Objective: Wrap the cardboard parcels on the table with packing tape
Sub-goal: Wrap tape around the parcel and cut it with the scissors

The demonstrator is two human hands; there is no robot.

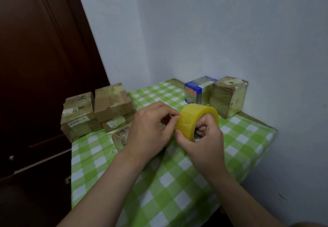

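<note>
A yellow roll of packing tape is held above the table's middle. My right hand grips it with fingers curled through the core. My left hand pinches at the roll's left edge with thumb and fingertips. Under my left hand lies a small cardboard parcel, mostly hidden. A stack of cardboard parcels sits at the table's left edge: one brown box and a second box resting on a lower one.
At the back right stand a box with blue tape and a brown taped box near the wall. The table has a green checked cloth. A dark wooden door is at the left.
</note>
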